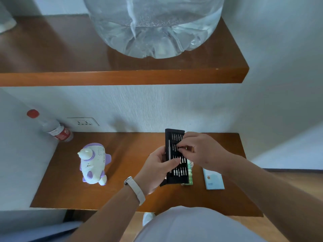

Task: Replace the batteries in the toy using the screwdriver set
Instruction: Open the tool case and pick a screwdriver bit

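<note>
1. While the left hand [158, 169] grips the black screwdriver set [177, 178] by its left edge, thumb laid across the front, the tray is held tilted up above the wooden table [131, 198].
2. Curled fingers of the right hand [201, 151] come in from the tray's right side, their tips bunched on a bit [180, 148] in the second row and pinching it.
3. Both hands meet at the tray, almost touching.
4. Just beside the left thumb, a silver driver handle [169, 152] lies in its slot.
5. Well to the left of the left hand stands the white-and-purple toy [93, 163], untouched.
6. Under the right hand, a green pack [190, 173] shows past the tray's edge.
7. Near the right forearm lies a pale blue card [214, 179].
8. A white wristband [138, 189] circles the left wrist.
</note>
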Available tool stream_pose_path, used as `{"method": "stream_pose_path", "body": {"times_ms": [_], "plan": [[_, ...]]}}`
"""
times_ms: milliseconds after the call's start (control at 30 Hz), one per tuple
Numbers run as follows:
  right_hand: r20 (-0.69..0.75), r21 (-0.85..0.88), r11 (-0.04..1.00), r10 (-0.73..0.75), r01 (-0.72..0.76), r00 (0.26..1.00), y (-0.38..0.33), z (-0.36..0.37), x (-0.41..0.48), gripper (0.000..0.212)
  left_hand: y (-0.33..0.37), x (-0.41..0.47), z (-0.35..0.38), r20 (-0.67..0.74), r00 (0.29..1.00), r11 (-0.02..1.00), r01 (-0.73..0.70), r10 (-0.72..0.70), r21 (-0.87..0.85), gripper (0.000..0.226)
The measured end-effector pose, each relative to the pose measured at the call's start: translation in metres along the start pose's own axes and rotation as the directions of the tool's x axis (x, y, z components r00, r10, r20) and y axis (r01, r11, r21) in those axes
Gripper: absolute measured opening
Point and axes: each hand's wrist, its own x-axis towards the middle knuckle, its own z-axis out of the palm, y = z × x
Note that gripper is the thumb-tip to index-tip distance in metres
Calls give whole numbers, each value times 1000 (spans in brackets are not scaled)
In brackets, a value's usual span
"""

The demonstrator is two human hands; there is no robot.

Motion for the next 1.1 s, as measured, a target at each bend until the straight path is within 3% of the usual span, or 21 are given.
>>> {"method": "stream_pose_path", "body": {"times_ms": [233, 467, 767, 1100], "plan": [[61, -50, 996, -72, 75, 996, -2, -2, 8, 21, 0, -3, -5, 18, 1000, 1000, -5, 5, 3, 35], [21, -158, 966, -205, 206, 979, 1, 2, 4, 14, -4, 0, -3, 14, 1000, 999, 1, -2, 45, 29], [12, -218, 940, -266, 262, 964, 4, 3, 1, 10, -3, 5, -3, 54, 997, 998, 46, -48, 48, 32], [-118, -237, 932, -308, 274, 944, 6, 9, -9, 11, 1, 5, 1, 50, 998, 999, 21, -24, 50, 26]]}}
